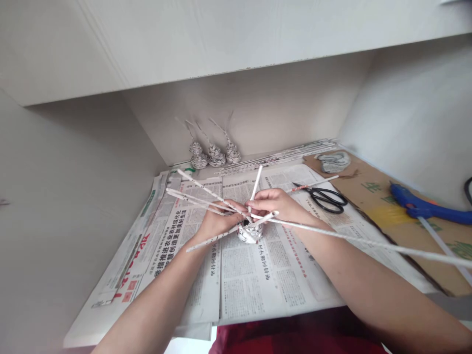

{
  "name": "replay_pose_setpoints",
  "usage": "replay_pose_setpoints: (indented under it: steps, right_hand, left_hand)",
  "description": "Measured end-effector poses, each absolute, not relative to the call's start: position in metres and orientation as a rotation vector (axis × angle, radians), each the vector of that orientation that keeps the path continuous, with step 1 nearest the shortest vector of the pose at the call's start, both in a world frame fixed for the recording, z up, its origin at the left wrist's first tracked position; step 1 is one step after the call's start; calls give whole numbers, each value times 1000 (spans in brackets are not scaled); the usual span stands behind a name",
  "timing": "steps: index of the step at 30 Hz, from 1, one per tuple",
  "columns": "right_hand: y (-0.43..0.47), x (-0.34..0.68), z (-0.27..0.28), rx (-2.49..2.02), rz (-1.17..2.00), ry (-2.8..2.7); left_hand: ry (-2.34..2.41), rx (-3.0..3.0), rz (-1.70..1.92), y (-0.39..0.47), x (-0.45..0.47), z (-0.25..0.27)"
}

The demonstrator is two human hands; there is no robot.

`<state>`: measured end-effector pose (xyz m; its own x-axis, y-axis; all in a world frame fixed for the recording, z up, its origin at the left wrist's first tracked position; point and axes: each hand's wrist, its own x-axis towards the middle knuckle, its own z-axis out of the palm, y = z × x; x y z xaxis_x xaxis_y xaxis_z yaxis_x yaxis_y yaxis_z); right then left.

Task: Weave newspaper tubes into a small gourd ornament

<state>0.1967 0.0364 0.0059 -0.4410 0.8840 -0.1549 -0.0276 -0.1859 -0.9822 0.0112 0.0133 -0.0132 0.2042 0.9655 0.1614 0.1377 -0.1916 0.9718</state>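
A small rounded woven paper piece (250, 234) is held just above the newspaper, with rolled paper sticks fanning out from its top. My left hand (223, 216) is closed around its left side, fingers at the base of the sticks. On the other side, my right hand (273, 202) pinches an upright paper stick (256, 183) close to the rim. One long paper stick (354, 237) runs from the piece under my right hand and over my right forearm to the right edge. The fingers partly hide the top of the weave.
Several gourd-shaped woven paper pieces (216, 156) stand at the back wall. Beside them lies a bundle of paper sticks (280, 157). Black scissors (327, 199), a grey cloth (334, 161) and a blue glue gun (424, 206) are at right, on newspaper (243, 295) and cardboard (383, 206). A shelf (221, 44) overhangs.
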Motion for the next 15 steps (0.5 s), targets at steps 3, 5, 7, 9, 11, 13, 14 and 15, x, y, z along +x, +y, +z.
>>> replay_pose_setpoints:
  steps: [3, 5, 7, 9, 11, 13, 14, 15]
  right_hand:
    - [33, 197, 9, -1062, 1637, -1445]
    - [31, 196, 12, -1055, 1588, -1480]
    - [29, 195, 13, -1046, 1525, -1526]
    - [27, 194, 14, -1039, 1426, -1599]
    - [24, 192, 13, -1026, 1278, -1673]
    - [21, 189, 12, -1019, 1097, -1736]
    - [19, 188, 11, -1014, 996, -1767]
    - [18, 186, 11, -1006, 891, -1798]
  left_hand:
    - [1094, 1538, 1080, 11, 10, -11]
    - [1119, 1539, 1051, 10, 9, -8]
    - [1125, 1542, 1032, 10, 8, -6]
    - [1096, 1513, 1037, 11, 8, -5]
    - [1069, 1478, 1037, 11, 8, -4]
    - [1094, 1491, 999, 12, 8, -3]
    - [1122, 1515, 975, 12, 8, -2]
    - [1149, 1539, 954, 12, 7, -1]
